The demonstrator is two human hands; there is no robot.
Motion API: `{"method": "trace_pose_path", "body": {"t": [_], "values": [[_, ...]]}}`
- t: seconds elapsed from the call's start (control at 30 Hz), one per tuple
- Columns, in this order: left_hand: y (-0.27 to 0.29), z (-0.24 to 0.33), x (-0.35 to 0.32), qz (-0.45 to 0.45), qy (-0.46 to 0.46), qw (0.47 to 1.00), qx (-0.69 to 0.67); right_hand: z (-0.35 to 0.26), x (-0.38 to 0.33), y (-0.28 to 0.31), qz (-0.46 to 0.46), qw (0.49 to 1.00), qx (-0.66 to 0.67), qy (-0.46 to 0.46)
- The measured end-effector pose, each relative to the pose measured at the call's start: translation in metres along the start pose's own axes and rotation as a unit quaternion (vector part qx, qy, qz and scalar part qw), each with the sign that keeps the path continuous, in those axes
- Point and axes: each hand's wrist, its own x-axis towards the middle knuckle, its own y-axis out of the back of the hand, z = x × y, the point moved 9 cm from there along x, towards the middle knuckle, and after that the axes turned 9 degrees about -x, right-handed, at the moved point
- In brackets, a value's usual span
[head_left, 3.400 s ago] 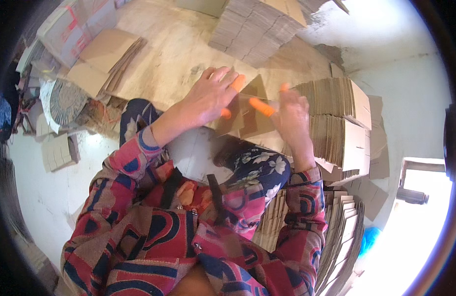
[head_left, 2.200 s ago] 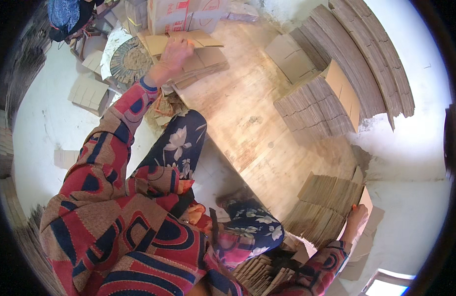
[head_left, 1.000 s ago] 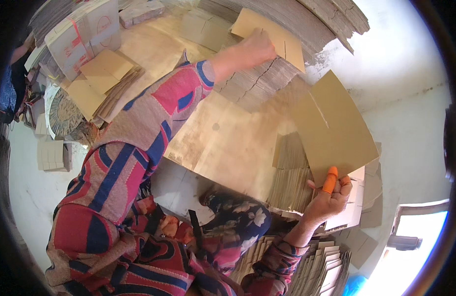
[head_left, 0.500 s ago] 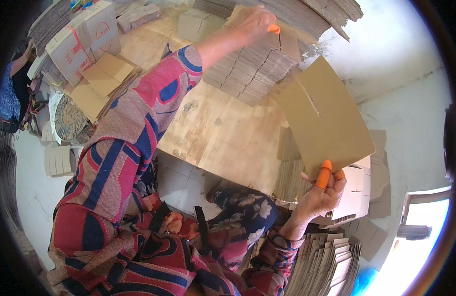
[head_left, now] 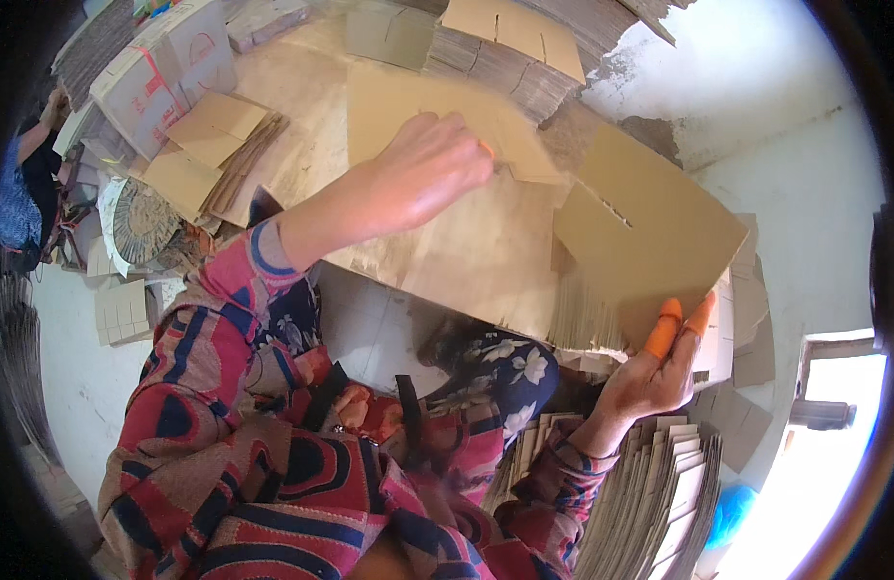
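My left hand (head_left: 428, 169) is closed over the table, its fingers pinching a blurred brown cardboard sheet (head_left: 399, 97). An orange finger cover shows at its fingertip. On the right, my right hand (head_left: 650, 382), with orange covers on two fingers, holds the lower edge of a slotted cardboard sheet (head_left: 650, 213); its thumb is hidden. This sheet is tilted above an upright row of cardboard pieces (head_left: 587, 314). Beyond the left hand stands a tall stack of slotted cardboard (head_left: 510, 34).
The wooden table (head_left: 408, 256) spreads before me. On its left lie folded cardboard pieces (head_left: 215, 130) and a taped carton (head_left: 162, 77). More cardboard sheets (head_left: 650, 493) stand below my right arm. Another person (head_left: 22, 208) is at the far left.
My left hand has come back from the tall stack toward me, bringing a cardboard sheet. The right hand and its sheet have shifted slightly to the right and down.
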Motion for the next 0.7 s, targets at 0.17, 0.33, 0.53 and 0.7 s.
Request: {"method": "trace_pose_path", "body": {"t": [0.17, 0.33, 0.53, 0.7], "values": [[0.004, 0.019, -0.008, -0.020, 0.042, 0.999, -0.021, -0.013, 0.022, 0.018, 0.027, 0.999, -0.017, 0.031], [-0.067, -0.023, -0.016, -0.122, 0.152, 0.972, -0.133, -0.014, 0.043, 0.021, 0.004, 0.995, 0.095, -0.032], [-0.113, -0.046, -0.026, -0.129, 0.187, 0.964, -0.140, -0.022, 0.039, -0.036, -0.175, 0.961, 0.201, -0.077], [-0.105, -0.045, -0.029, -0.048, 0.137, 0.978, -0.149, -0.037, 0.034, -0.067, -0.216, 0.956, 0.197, 0.005]]}}
